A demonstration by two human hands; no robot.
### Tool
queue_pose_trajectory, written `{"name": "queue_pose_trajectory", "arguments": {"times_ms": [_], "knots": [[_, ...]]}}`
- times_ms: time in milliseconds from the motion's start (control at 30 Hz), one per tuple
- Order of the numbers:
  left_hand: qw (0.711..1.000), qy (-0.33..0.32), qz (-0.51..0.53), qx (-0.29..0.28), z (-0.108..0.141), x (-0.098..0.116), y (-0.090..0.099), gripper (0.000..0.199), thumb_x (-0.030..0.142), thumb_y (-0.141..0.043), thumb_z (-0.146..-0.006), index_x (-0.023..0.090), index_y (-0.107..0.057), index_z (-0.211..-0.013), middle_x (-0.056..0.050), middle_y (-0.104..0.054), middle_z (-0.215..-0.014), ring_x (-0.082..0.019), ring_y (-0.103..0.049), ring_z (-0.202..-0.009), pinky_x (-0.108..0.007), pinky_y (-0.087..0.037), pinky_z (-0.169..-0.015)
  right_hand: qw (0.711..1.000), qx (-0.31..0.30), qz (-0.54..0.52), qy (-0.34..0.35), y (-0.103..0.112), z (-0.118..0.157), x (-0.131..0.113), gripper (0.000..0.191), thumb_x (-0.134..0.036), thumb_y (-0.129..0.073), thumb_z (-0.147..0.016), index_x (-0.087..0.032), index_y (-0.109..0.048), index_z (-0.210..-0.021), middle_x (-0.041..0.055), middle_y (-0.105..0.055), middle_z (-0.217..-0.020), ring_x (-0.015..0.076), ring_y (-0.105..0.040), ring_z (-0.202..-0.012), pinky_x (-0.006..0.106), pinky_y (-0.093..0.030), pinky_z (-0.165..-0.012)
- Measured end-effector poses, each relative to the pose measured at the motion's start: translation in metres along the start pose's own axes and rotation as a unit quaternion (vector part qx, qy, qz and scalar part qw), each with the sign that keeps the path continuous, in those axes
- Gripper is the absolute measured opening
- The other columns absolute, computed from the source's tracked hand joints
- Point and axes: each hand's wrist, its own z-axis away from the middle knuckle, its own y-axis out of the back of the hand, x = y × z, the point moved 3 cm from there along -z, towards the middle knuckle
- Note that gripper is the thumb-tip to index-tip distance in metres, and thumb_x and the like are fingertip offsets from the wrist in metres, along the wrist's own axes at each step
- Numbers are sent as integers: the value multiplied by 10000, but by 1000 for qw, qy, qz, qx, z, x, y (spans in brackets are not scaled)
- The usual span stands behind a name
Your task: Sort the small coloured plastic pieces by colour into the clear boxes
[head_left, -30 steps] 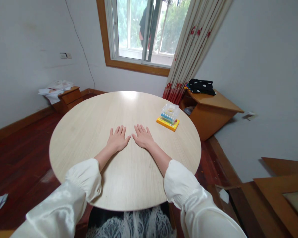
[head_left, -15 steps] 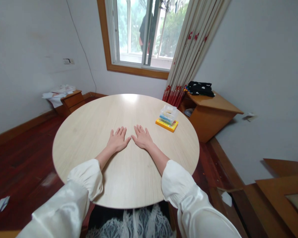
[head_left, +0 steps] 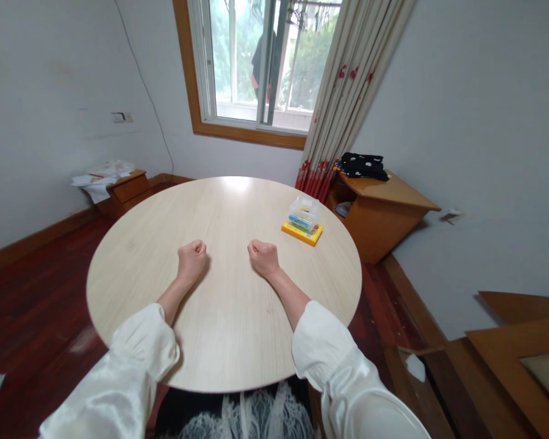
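Observation:
My left hand (head_left: 192,261) is closed in a fist on the round pale wooden table (head_left: 224,329), left of the middle. Across from it, my right hand (head_left: 263,257) also rests as a fist on the tabletop, with a gap between the two. Neither fist shows anything in it. A yellow flat box (head_left: 302,234) lies beyond my right hand, near the table's right side. On top of that box stands a clear plastic case (head_left: 305,210) with something blue at its bottom.
Behind the table are a window (head_left: 265,67) and a long curtain (head_left: 348,79). A wooden cabinet (head_left: 379,213) holding folded black cloth (head_left: 363,166) stands at the right. Papers (head_left: 103,177) lie on a small cabinet at the left.
Both hands have gone from lying flat with fingers spread to closed fists. They are farther apart now, my left hand having moved left. The view has shifted slightly.

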Motion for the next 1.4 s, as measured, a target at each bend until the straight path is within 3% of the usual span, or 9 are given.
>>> {"name": "queue_pose_trajectory", "arguments": {"times_ms": [167,300,500,633,767,900,1000,1133,1400], "knots": [[980,126,123,94,-2,-2,-7,358,130,-490,-639,202,-181,-472,75,-162,-469,-56,-172,-443,-223,-134,-461,999,45,-2,6,-1,-2,3,323,-154,-440,-828,-190,-424,-508,-47,-401,-436,83,-352,-438,234,-214,-521],[866,306,379,111,1,0,-34,364,109,-510,-626,217,-177,-524,109,-143,-425,-46,-193,-355,-197,-138,-395,995,98,18,-4,3,-6,14,324,-146,-427,-824,-200,-420,-504,-36,-408,-447,106,-367,-464,251,-243,-547],[744,373,551,60,-8,-3,-47,412,8,-499,-652,209,-149,-568,128,-105,-415,-21,-124,-324,-165,-136,-346,982,149,73,-90,55,-22,55,196,-268,-454,-860,-174,-622,-819,78,-631,-841,196,-551,-849,317,-358,-806],[651,420,630,42,-14,-4,-40,422,-14,-425,-757,211,-107,-592,112,-88,-427,-24,-146,-308,-157,-136,-323,984,82,121,-103,96,-47,91,594,-417,-547,-819,-212,-417,-1362,141,-394,-1423,278,-343,-1309,424,-260,-1025],[573,404,711,53,-11,8,-34,362,64,-393,-851,204,-182,-593,101,-180,-450,-26,-220,-325,-123,-238,-342,974,-57,170,-139,115,-71,122,804,-458,-571,-798,-246,-195,-1477,159,-264,-1514,313,-197,-1405,509,-164,-1071],[574,406,710,37,-5,19,-33,323,463,-395,-898,181,-468,-759,12,-505,-629,-120,-576,-586,-337,-551,-683,956,-176,186,-145,120,-83,138,839,-465,-568,-796,-240,-150,-1489,150,-347,-1482,328,-231,-1389,566,-106,-1077],[586,389,711,-16,-4,24,-35,579,675,-372,-821,205,-538,-1115,-136,-611,-1093,-277,-583,-1097,-617,-343,-1003,949,-215,187,-134,123,-85,142,730,-434,-547,-821,-250,-254,-1464,127,-465,-1402,325,-333,-1322,584,-96,-1074],[578,385,715,-77,-3,28,-37,745,733,-419,-759,276,-416,-1348,-182,-401,-1431,-316,-361,-1346,-632,-190,-1073,962,-163,187,-112,127,-87,136,589,-399,-536,-848,-269,-391,-1403,121,-573,-1254,302,-440,-1202,545,-142,-1062],[579,432,672,-160,2,32,-44,810,759,-378,-757,254,-371,-1391,-239,-335,-1454,-383,-322,-1354,-672,-308,-983,995,-76,-50,-51,67,-72,23,515,-370,-494,-900,-295,-390,-1399,84,-573,-1234,229,-489,-1118,405,-284,-971]]}}
